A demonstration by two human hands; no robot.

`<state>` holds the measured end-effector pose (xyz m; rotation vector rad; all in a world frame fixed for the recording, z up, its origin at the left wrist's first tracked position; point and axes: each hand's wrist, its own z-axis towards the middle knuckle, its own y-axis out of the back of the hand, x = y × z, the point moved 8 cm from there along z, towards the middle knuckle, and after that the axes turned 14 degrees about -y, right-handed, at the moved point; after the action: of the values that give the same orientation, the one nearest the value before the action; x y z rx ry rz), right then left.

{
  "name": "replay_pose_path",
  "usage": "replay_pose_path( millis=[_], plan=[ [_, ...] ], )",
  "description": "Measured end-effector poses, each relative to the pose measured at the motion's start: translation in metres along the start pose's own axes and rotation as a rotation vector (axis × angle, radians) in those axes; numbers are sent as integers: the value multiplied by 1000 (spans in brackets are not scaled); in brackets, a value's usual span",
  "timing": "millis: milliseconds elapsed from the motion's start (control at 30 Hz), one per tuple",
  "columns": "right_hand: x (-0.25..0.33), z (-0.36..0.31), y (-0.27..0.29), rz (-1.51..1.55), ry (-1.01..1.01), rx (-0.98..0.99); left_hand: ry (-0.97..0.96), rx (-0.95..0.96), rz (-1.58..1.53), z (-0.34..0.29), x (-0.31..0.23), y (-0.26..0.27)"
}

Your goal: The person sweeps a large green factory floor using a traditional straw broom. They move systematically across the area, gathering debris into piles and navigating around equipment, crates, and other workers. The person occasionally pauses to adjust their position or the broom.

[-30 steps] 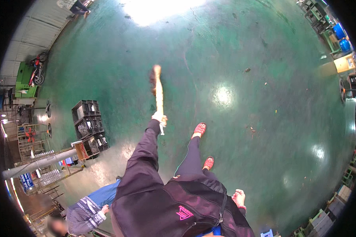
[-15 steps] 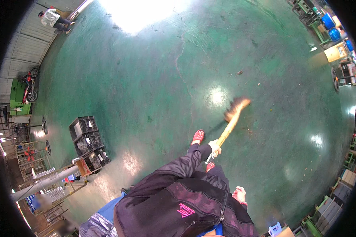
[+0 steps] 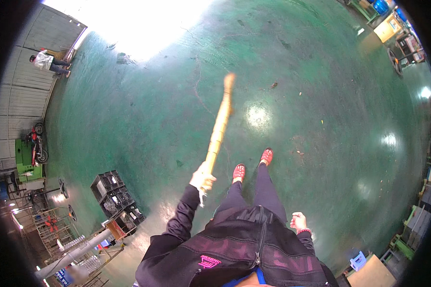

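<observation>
My left hand [image 3: 202,178] is closed around the lower end of a broom [image 3: 218,131] with a yellowish, banded handle. White string hangs from the handle's end beside my fist. The broom points away from me over the green floor [image 3: 167,119]; its far end is blurred, and its bristles hardly show. On the right, my right hand [image 3: 298,221] hangs beside my hip with fingers curled in and nothing visible in them. A red band circles that wrist. Small bits of debris [image 3: 299,153] lie on the floor right of my red sandals [image 3: 266,155].
Black crates [image 3: 117,196] stand at left, near a pipe [image 3: 76,253] and metal racks. A motorcycle [image 3: 39,143] is parked by the left wall. Another person [image 3: 44,60] is at the far left. A blue stool [image 3: 357,260] and a workbench [image 3: 412,225] line the right side.
My left hand has swung the broom leftward, away from the debris, and its bristles no longer show clearly. My feet have shifted, and the view has turned. The right hand stays beside my hip.
</observation>
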<state>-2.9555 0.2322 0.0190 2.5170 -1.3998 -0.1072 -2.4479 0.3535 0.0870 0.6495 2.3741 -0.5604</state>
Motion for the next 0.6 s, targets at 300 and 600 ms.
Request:
replay_pose_path(
  millis=[300,600],
  plan=[
    [83,20,87,130,35,-63,-259,-408,362,231,-108,62],
    [68,20,151,153,-117,-105,-236,-217,1340,322,6,-101]
  ],
)
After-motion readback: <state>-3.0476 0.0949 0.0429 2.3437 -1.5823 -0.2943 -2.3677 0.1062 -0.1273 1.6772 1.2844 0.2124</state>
